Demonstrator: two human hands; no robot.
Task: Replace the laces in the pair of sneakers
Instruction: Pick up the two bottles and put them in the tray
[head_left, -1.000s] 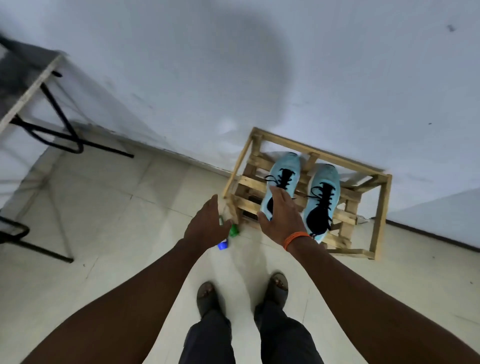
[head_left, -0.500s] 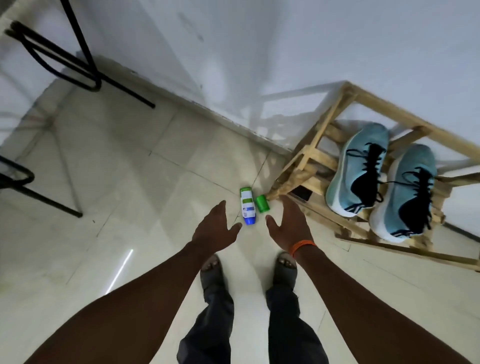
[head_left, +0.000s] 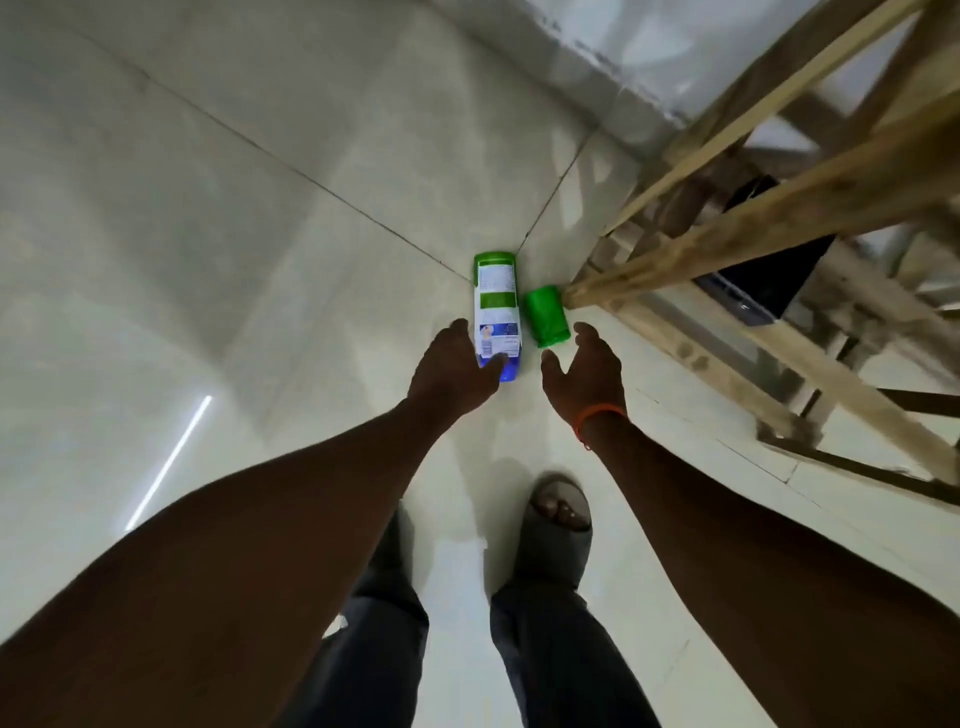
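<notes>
**Camera dips to the floor; sneakers leave the frame**

The view has dropped and closed in since half a second ago. The sneakers, which then sat on top of the wooden rack (head_left: 753, 208), are now out of sight past the upper right edge. Both hands have come lower toward the floor (head_left: 260, 208).

A white bottle (head_left: 496, 312) with green and blue ends lies flat on a tile seam, just beside the rack's near corner. A green cup (head_left: 544, 317) lies on its side between the bottle and that corner.

The left hand (head_left: 452, 364) is spread with loose fingers. Its thumb overlaps the bottle's blue end, but whether they touch cannot be told. The right hand (head_left: 582, 374), with an orange band (head_left: 600, 413) at the wrist, is open and holds nothing, its fingertips near the cup. A sandalled foot (head_left: 563, 514) stands below.
</notes>
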